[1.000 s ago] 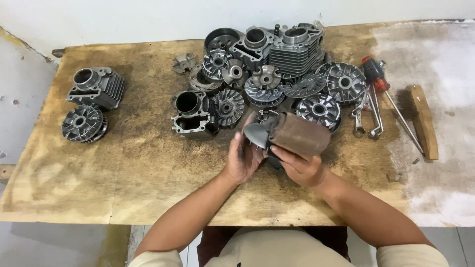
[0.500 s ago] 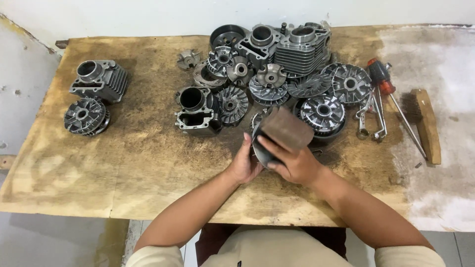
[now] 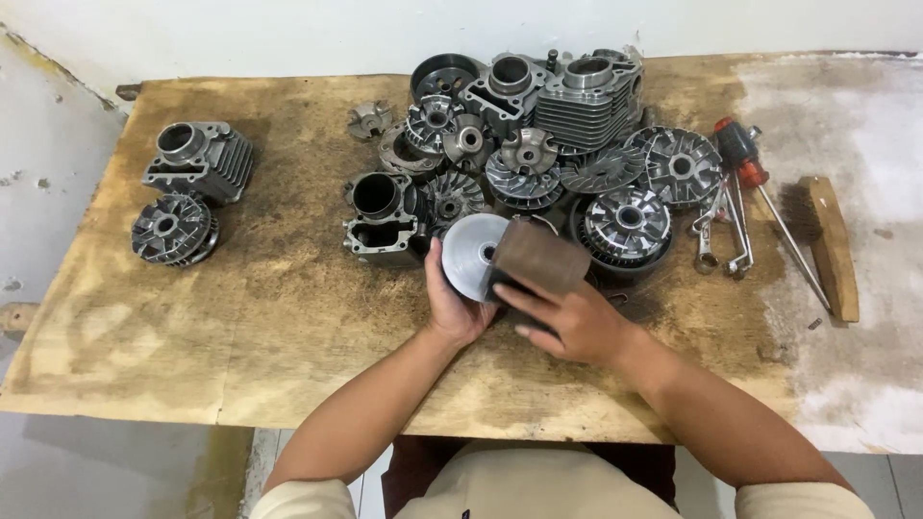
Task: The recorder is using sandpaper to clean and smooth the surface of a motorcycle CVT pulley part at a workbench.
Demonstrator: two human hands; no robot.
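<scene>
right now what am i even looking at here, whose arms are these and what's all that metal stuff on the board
There is no machine here. The picture comes from a camera worn on a person's head, looking down, so the two bare arms reaching up from the bottom edge are that person's own.

They sit at a worn wooden board. The left hand holds a smooth, shiny metal disc upright on its edge. The right hand presses a brown block, perhaps a sanding or scrubbing pad, against the disc's face.

Behind the hands lies a pile of grey engine parts: finned cylinders and round finned discs. Two more, a finned cylinder and a finned disc, sit apart on the left. On the right are a red-handled screwdriver, some spanners and a wooden-backed brush.
</scene>
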